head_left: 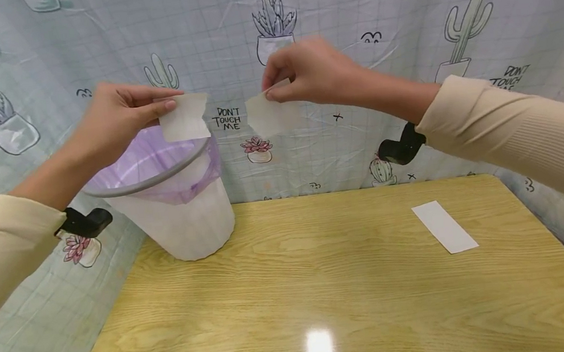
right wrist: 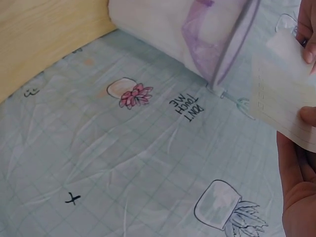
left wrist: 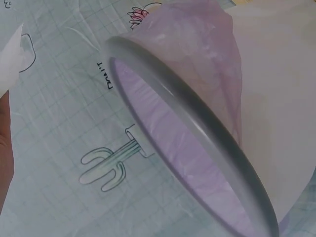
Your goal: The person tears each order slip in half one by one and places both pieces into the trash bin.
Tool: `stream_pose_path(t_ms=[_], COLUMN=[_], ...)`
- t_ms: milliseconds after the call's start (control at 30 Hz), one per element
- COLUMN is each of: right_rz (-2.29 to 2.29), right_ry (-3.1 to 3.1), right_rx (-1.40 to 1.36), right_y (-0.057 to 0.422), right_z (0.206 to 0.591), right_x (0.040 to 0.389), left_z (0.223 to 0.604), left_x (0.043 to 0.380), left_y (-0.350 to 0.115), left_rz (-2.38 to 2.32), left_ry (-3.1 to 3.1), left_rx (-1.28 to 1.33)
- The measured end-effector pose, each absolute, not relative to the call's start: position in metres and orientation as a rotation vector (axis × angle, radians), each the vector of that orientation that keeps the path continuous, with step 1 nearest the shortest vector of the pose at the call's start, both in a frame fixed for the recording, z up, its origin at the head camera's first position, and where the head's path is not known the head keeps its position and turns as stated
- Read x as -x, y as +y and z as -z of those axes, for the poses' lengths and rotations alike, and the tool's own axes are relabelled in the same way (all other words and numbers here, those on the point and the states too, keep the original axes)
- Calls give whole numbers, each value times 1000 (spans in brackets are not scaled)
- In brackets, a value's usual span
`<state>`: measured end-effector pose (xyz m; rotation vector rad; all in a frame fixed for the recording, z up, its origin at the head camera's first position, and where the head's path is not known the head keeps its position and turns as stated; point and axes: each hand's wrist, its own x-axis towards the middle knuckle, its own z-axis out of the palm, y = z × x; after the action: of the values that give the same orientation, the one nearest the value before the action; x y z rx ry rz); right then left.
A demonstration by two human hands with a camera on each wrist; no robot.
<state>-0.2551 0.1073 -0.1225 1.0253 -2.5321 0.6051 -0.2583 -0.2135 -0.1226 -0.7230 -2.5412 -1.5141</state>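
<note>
Between thumb and fingers my left hand (head_left: 123, 115) pinches a torn piece of white paper (head_left: 184, 118), its ragged edge facing right, in front of the bin's far rim in the head view. To the right, my right hand (head_left: 309, 72) pinches a second torn paper piece (head_left: 267, 115) by its upper edge. A gap lies between the two torn edges. Below the left hand stands a white trash bin (head_left: 188, 220) with a grey rim (left wrist: 197, 126) and a purple liner (left wrist: 173, 136). The right wrist view shows faint dashed lines on the right hand's paper (right wrist: 281, 96).
A white paper strip (head_left: 444, 226) lies flat on the right part of the wooden table (head_left: 298, 277). The bin stands at the table's back left corner. A patterned curtain (head_left: 337, 15) with cactus drawings hangs behind and along the sides.
</note>
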Motion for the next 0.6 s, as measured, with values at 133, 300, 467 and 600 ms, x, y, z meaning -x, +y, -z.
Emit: stream_pose_path(t_ms=[133, 300, 467, 600], right_rz=[-623, -621, -608, -618], right_ry=[-2521, -2492, -2465, -2464], right_rx=[-1019, -1021, -1008, -1022], right_y=[101, 90, 77, 63], right_z=[116, 110, 104, 98], right_x=[259, 263, 268, 272], left_z=[121, 118, 116, 116], left_x=[259, 262, 265, 266], left_y=[-219, -228, -237, -243], left_rz=[1605, 1720, 1889, 1988], left_ry=[-2506, -2460, -2357, -2287], left_rx=[713, 661, 674, 671])
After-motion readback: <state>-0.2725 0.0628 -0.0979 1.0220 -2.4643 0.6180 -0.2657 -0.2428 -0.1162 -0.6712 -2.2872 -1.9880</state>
